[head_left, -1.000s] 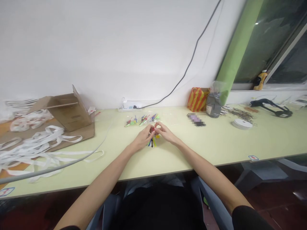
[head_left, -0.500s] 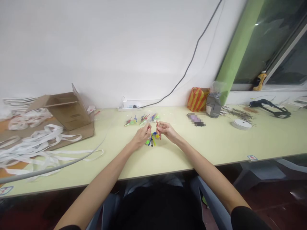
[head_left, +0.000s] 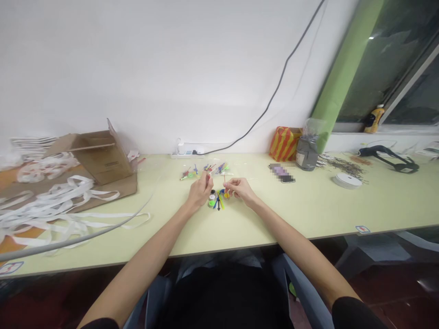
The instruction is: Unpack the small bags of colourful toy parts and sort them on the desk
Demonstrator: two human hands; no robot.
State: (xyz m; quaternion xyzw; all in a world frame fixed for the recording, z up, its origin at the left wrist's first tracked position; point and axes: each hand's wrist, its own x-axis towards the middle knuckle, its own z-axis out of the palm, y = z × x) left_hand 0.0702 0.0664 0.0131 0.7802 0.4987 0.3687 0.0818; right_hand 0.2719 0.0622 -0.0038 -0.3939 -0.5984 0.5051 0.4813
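Observation:
My left hand (head_left: pixel 200 191) is closed over the table, fingers pinched round a small red piece that is mostly hidden. Facing it, my right hand (head_left: pixel 241 189) pinches a thin red stick (head_left: pixel 224 179) between thumb and fingertips. Just below and between the hands lies a little group of plastic parts: a black arrow-shaped piece (head_left: pixel 218 204), a yellow-green strip (head_left: pixel 221 201), a bright green round piece (head_left: pixel 211 204), a white round piece (head_left: pixel 212 197) and some blue bits. Beyond the hands, clear bags (head_left: pixel 221 168) with similar coloured parts lie in a row.
A cardboard box (head_left: pixel 103 157) and tangled white straps (head_left: pixel 65 201) are at left. A power strip (head_left: pixel 185 153) sits against the wall. To the right are a phone (head_left: pixel 283 173), a striped bag (head_left: pixel 284 144), a grey container (head_left: pixel 306 153) and a white roll (head_left: pixel 347 180).
My left hand has moved slightly up and left, uncovering the white and black round pieces. The red stick in my right hand is less visible below the fingers. The view has shifted slightly.

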